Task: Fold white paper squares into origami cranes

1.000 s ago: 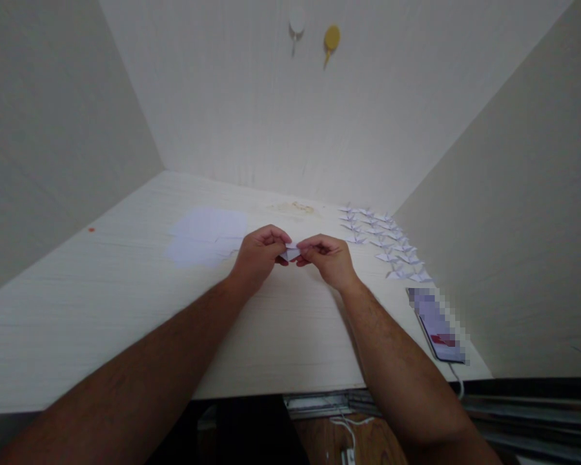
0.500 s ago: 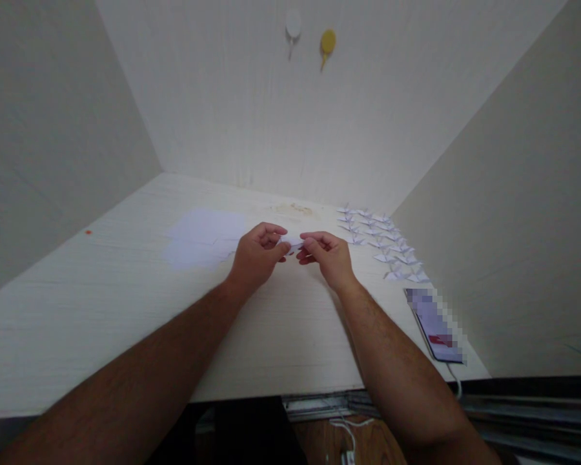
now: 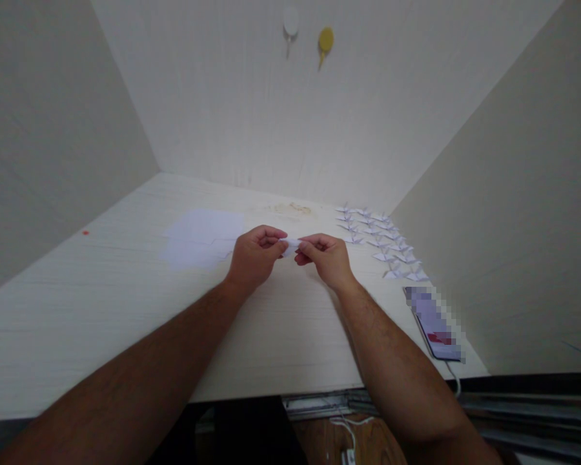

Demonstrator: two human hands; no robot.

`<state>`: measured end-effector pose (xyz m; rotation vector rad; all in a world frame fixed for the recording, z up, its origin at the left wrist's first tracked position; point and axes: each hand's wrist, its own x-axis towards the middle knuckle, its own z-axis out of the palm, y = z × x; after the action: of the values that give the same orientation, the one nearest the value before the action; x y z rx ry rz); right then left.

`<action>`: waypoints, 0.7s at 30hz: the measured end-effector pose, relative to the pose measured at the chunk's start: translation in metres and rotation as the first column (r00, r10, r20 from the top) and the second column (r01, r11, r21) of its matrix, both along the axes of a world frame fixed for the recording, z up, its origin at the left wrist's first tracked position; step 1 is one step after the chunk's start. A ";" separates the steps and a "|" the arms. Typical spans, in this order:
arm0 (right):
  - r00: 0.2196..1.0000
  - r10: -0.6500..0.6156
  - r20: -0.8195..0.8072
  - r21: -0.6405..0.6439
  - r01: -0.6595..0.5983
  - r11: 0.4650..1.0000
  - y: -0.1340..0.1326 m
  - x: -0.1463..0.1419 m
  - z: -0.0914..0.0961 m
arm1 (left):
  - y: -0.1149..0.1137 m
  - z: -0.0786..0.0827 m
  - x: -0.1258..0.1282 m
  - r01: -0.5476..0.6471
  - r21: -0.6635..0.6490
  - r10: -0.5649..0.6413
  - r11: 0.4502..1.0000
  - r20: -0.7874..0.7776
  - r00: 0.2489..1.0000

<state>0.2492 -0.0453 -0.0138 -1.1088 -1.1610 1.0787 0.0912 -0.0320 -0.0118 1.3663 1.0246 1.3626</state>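
A small folded piece of white paper [image 3: 290,246] is held above the middle of the table between my two hands. My left hand [image 3: 259,254] pinches its left end between thumb and fingers. At the other end, the thumb and forefinger of my right hand [image 3: 326,255] close on it. The exact folds are too small to make out. To the left of my left hand lie white paper sheets [image 3: 198,239]. Several folded white paper cranes [image 3: 377,232] stand in rows to the right, beyond my right hand.
A phone [image 3: 433,326] with a cable lies near the table's right edge. Walls enclose the white table [image 3: 101,310] at left, back and right. A white hook [image 3: 291,22] and a yellow hook [image 3: 326,41] are on the back wall. A small orange spot [image 3: 86,232] marks the left side.
The paper between my hands has tilted, and less of its flat face shows now. My fingers have shifted slightly on it; the cranes, sheets and phone stay in place.
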 end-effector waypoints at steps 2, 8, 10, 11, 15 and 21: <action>1.000 0.021 0.000 0.006 -0.021 1.000 0.000 0.000 0.000 | 0.000 0.000 0.001 0.014 0.001 -0.014 1.000 0.034 0.999; 1.000 -0.004 0.000 0.117 0.004 0.993 -0.001 0.000 -0.002 | 0.000 -0.001 0.002 0.073 -0.037 -0.068 0.997 0.119 0.991; 0.999 -0.052 0.011 0.135 0.050 0.990 0.000 -0.001 -0.002 | 0.000 -0.001 0.003 0.088 -0.044 -0.082 0.995 0.129 0.988; 0.997 -0.069 0.016 0.138 0.066 0.988 0.000 -0.002 -0.003 | 0.000 -0.001 0.003 0.100 -0.049 -0.093 0.994 0.132 0.987; 0.992 -0.122 0.011 0.154 0.119 0.981 0.000 -0.004 -0.004 | -0.002 0.000 0.003 0.129 -0.062 -0.121 0.990 0.121 0.985; 0.988 -0.154 0.012 0.158 0.150 0.976 0.000 -0.007 -0.004 | -0.003 0.000 0.003 0.120 -0.057 -0.115 0.991 0.091 0.989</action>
<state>0.2422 -0.0454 -0.0178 -1.0704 -1.1403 0.8437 0.0944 -0.0347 -0.0115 1.2887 0.9065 1.2817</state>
